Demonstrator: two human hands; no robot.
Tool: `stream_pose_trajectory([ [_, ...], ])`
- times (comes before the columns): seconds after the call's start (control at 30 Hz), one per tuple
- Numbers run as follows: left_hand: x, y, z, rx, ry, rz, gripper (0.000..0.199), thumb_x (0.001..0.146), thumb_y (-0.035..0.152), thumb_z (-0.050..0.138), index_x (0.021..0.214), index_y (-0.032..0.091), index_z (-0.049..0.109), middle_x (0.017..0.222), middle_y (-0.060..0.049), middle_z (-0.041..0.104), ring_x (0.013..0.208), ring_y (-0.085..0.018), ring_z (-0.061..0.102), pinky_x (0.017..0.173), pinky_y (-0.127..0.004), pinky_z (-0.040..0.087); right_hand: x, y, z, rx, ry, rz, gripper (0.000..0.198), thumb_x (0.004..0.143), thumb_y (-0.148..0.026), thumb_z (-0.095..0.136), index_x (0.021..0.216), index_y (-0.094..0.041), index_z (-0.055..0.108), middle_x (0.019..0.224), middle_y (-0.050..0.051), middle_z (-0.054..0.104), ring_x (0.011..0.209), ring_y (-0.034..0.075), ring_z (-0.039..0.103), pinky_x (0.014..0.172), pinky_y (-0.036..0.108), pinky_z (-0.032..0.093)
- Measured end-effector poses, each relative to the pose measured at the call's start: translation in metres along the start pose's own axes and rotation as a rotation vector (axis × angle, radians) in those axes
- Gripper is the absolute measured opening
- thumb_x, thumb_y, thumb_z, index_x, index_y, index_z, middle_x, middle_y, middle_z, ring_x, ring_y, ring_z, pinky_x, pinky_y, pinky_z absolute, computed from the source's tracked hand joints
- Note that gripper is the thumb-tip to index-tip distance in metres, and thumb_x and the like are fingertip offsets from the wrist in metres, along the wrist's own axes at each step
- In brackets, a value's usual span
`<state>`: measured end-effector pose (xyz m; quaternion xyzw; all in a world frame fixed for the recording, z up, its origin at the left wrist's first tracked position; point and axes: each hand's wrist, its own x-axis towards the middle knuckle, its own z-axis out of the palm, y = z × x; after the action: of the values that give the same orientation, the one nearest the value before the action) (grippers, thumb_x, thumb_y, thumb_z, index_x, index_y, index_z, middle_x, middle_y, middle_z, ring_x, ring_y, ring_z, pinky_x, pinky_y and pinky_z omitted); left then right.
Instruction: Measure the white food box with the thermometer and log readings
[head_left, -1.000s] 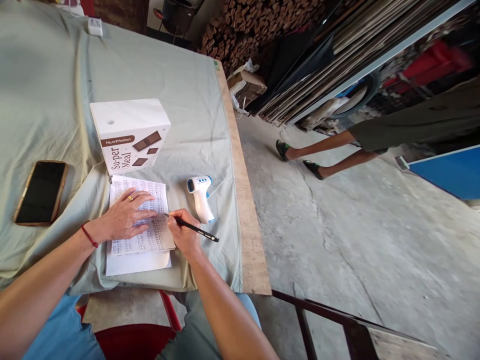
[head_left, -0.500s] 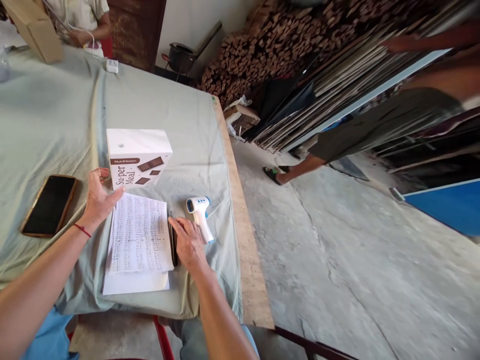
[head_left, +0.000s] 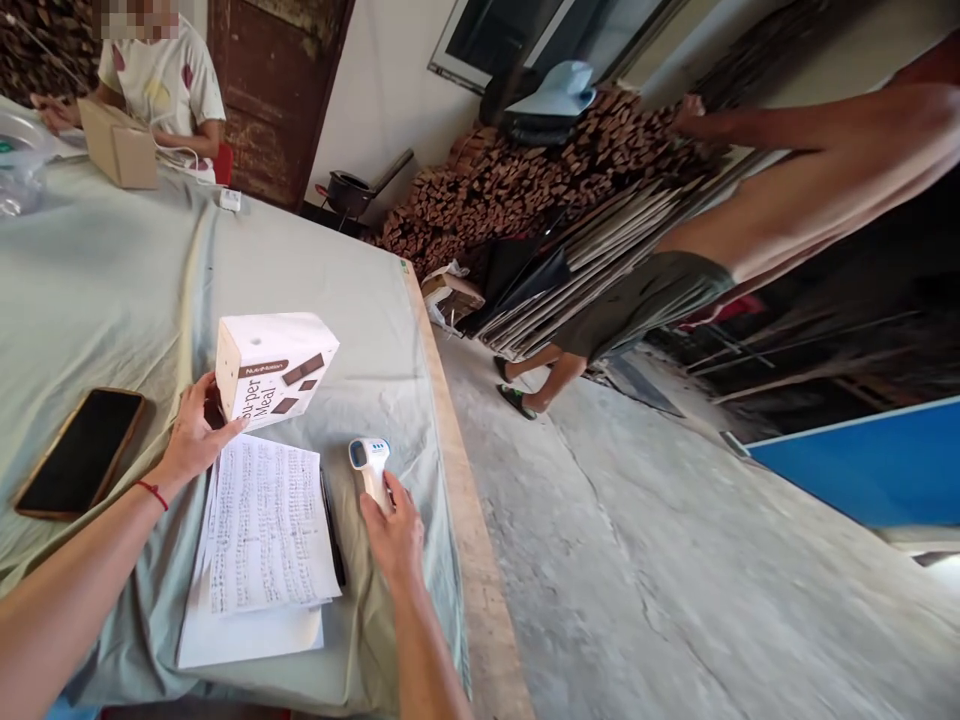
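The left hand [head_left: 191,440] grips the white box [head_left: 274,368] while the right hand [head_left: 394,535] closes on the thermometer [head_left: 370,465], beside the written sheets [head_left: 266,525].

white carton [head_left: 276,368] printed "su-per meal" with brown bars, tilted up off the grey-green cloth, far of the papers, gripped at its left edge. white-and-blue thermometer gun [head_left: 370,468], lying just right of the papers, head far, handle under fingers.

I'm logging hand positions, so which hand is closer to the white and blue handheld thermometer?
Right. The right hand lies on the white and blue handheld thermometer; the left hand is across the papers, touching the white cardboard box.
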<state>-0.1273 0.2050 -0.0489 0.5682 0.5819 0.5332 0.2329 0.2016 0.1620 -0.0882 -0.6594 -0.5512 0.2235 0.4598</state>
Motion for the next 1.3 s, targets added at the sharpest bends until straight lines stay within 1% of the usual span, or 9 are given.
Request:
stream_pose_trajectory([
  [0.1, -0.002, 0.006, 0.004, -0.089, 0.036, -0.086, 0.081, 0.076, 0.056, 0.075, 0.14, 0.015, 0.047, 0.122, -0.017, 0.067, 0.111, -0.033, 0.069, 0.099, -0.057, 0.056, -0.008, -0.023, 0.003, 0.395, -0.115, 0.115, 0.054, 0.081, -0.052, 0.069, 0.124, -0.019, 0.071, 0.115, 0.012, 0.077, 0.101, 0.029, 0.071, 0.084, 0.041, 0.056],
  [0.17, -0.003, 0.013, 0.006, -0.136, -0.023, -0.119, 0.077, 0.077, 0.06, 0.074, 0.134, 0.015, 0.052, 0.114, -0.015, 0.071, 0.106, -0.033, 0.071, 0.095, -0.056, 0.058, -0.016, -0.038, 0.005, 0.657, -0.189, 0.117, 0.052, 0.083, -0.056, 0.068, 0.124, -0.023, 0.071, 0.122, 0.011, 0.076, 0.102, 0.028, 0.071, 0.087, 0.043, 0.056],
  [0.27, -0.005, 0.024, 0.008, -0.161, -0.132, -0.113, 0.07, 0.077, 0.062, 0.073, 0.128, 0.017, 0.057, 0.11, -0.012, 0.074, 0.1, -0.031, 0.072, 0.09, -0.052, 0.061, -0.025, -0.054, 0.011, 0.844, -0.312, 0.139, 0.049, 0.084, -0.06, 0.069, 0.119, -0.027, 0.074, 0.117, 0.011, 0.078, 0.094, 0.026, 0.073, 0.082, 0.044, 0.058],
  [0.4, -0.006, 0.028, 0.008, -0.11, -0.113, -0.089, 0.074, 0.077, 0.063, 0.073, 0.131, 0.016, 0.058, 0.119, -0.014, 0.071, 0.104, -0.032, 0.071, 0.092, -0.052, 0.06, -0.028, -0.06, 0.018, 0.864, -0.401, 0.169, 0.052, 0.079, -0.064, 0.074, 0.117, -0.028, 0.074, 0.113, 0.009, 0.079, 0.094, 0.028, 0.074, 0.083, 0.046, 0.061],
  [0.63, -0.007, 0.021, 0.006, -0.062, -0.136, -0.069, 0.078, 0.073, 0.064, 0.076, 0.135, 0.019, 0.058, 0.124, -0.014, 0.07, 0.111, -0.033, 0.07, 0.1, -0.056, 0.057, -0.024, -0.058, 0.027, 0.797, -0.486, 0.175, 0.055, 0.079, -0.065, 0.074, 0.12, -0.028, 0.071, 0.119, 0.007, 0.078, 0.105, 0.028, 0.074, 0.097, 0.046, 0.059],
  [0.8, -0.007, 0.024, 0.003, -0.071, -0.137, -0.085, 0.076, 0.072, 0.061, 0.078, 0.134, 0.021, 0.059, 0.124, -0.013, 0.07, 0.112, -0.032, 0.07, 0.101, -0.056, 0.056, -0.025, -0.061, 0.027, 0.823, -0.481, 0.177, 0.051, 0.079, -0.059, 0.077, 0.119, -0.028, 0.07, 0.116, 0.006, 0.078, 0.108, 0.028, 0.073, 0.099, 0.046, 0.058],
  [1.03, -0.007, 0.024, 0.004, -0.07, -0.133, -0.062, 0.075, 0.072, 0.062, 0.078, 0.133, 0.021, 0.06, 0.123, -0.012, 0.071, 0.108, -0.033, 0.071, 0.101, -0.057, 0.056, -0.026, -0.056, 0.029, 0.822, -0.441, 0.199, 0.052, 0.079, -0.06, 0.077, 0.119, -0.028, 0.069, 0.12, 0.007, 0.077, 0.111, 0.029, 0.072, 0.101, 0.048, 0.057],
  [1.2, -0.007, 0.02, 0.005, -0.063, -0.132, -0.068, 0.075, 0.073, 0.062, 0.077, 0.134, 0.023, 0.06, 0.123, -0.011, 0.072, 0.109, -0.032, 0.071, 0.102, -0.057, 0.056, -0.027, -0.058, 0.028, 0.828, -0.474, 0.173, 0.048, 0.081, -0.055, 0.077, 0.119, -0.027, 0.071, 0.117, 0.006, 0.078, 0.107, 0.026, 0.072, 0.096, 0.042, 0.058],
  [1.3, -0.007, 0.017, 0.005, -0.055, -0.134, -0.087, 0.079, 0.072, 0.064, 0.077, 0.137, 0.023, 0.059, 0.123, -0.011, 0.072, 0.111, -0.032, 0.071, 0.103, -0.057, 0.055, -0.027, -0.062, 0.028, 0.845, -0.459, 0.171, 0.049, 0.08, -0.056, 0.078, 0.119, -0.027, 0.073, 0.119, 0.005, 0.078, 0.11, 0.026, 0.071, 0.097, 0.04, 0.057],
])
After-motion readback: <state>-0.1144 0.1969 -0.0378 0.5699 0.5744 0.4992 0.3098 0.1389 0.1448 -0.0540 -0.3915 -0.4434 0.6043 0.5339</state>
